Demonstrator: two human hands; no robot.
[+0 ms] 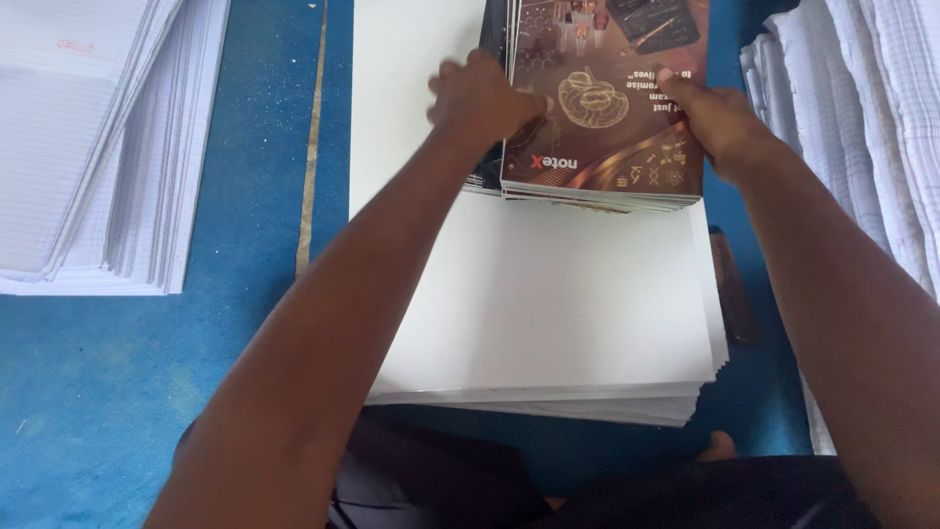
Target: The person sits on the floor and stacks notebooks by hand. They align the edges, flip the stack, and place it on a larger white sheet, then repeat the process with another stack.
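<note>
Blue floor carries a white sheet stack; left hand and right hand each grip a side of the brown cover pile between them.

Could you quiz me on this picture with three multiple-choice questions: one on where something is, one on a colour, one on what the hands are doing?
1. Where does the stack of dark printed covers lie?
A. on the white sheet pile
B. on the bare floor
C. on the person's lap

2. What colour is the floor?
A. red
B. blue
C. grey

3. What are the hands doing?
A. hanging idle
B. gripping a pen
C. touching the cover stack

Answers: 1 A, white sheets show beneath it. 2 B, blue shows around the piles. 3 C, left hand and right hand rest on its sides.
</note>
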